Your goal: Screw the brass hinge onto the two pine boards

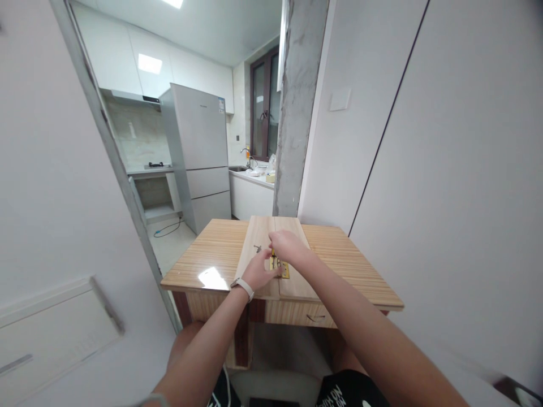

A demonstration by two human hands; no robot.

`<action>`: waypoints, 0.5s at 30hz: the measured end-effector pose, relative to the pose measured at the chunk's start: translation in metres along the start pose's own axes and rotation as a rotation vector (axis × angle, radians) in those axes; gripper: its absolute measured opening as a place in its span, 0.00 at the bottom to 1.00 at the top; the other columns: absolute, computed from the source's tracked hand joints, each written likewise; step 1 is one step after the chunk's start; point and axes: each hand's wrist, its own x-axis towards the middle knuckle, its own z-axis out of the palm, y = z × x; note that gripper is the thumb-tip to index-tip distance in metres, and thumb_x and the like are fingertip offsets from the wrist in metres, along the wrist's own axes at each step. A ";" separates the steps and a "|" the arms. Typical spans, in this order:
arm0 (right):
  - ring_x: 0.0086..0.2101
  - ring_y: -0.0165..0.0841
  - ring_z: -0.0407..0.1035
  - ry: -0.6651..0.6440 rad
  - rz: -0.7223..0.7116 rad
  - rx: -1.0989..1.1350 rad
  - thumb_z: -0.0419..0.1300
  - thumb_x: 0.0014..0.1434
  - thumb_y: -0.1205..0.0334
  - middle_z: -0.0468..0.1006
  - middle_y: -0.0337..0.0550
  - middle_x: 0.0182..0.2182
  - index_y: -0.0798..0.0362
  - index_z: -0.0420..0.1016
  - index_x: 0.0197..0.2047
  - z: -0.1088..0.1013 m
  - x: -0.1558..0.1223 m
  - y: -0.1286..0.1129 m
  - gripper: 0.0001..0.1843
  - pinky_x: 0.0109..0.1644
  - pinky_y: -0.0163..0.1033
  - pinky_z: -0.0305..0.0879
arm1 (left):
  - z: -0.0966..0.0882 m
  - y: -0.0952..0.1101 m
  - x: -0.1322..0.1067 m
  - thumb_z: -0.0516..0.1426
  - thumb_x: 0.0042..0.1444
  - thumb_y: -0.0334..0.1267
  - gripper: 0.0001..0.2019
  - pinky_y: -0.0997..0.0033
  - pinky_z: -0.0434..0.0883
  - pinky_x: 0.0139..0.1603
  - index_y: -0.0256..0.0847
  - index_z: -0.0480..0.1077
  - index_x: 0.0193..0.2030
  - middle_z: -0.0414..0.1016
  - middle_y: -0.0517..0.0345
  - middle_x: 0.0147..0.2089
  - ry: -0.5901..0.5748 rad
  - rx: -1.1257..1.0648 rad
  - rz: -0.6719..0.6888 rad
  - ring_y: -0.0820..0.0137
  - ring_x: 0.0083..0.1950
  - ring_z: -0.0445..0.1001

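Observation:
Two pale wooden boards lie side by side on the table, with a brass-coloured hinge across their seam. My right hand is closed around the top of a small screwdriver, its yellow and black handle partly showing, held upright over the hinge. My left hand, with a light band on its wrist, curls low against the hinge. Its thumb presses on the metal and its fingertips reach beside the screwdriver. Several loose screws lie on the left board. The screwdriver's tip is hidden.
The boards rest on a striped wooden table with a drawer handle on its front. Beyond stand a grey refrigerator and a sink counter. White wall panels rise to the right. My legs are under the table.

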 end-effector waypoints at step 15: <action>0.44 0.37 0.76 -0.032 -0.112 -0.019 0.59 0.63 0.69 0.83 0.48 0.45 0.52 0.76 0.49 0.011 0.008 0.029 0.12 0.38 0.35 0.59 | 0.020 -0.024 -0.027 0.61 0.54 0.63 0.33 0.54 0.65 0.62 0.44 0.68 0.60 0.73 0.46 0.58 -0.167 0.441 0.037 0.52 0.61 0.70</action>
